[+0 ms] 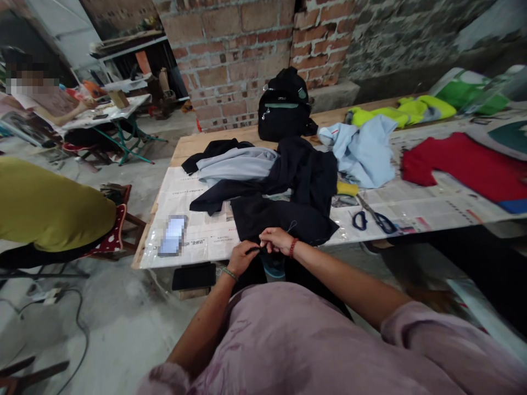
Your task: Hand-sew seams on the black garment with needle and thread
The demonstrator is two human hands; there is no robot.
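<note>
At the table's near edge, my left hand (pixel 242 257) pinches the edge of a black garment (pixel 272 215). Close beside it, my right hand (pixel 278 240) has its fingers pinched together over the same cloth; what sits between the fingertips is too small to make out. A thin pale thread (pixel 292 225) curls on the black cloth just above the right hand. The black garment spreads flat from my hands toward a heap of dark clothes (pixel 307 164). Blue-handled scissors (pixel 376 215) lie to the right of my hands.
Newspaper covers the table (pixel 164 189), where a phone (pixel 173 235) lies left. Behind are a grey garment (pixel 239 163), black backpack (pixel 284 104), light blue shirt (pixel 366 145), yellow vest (pixel 405 111) and red garment (pixel 465 162). Two people sit at left.
</note>
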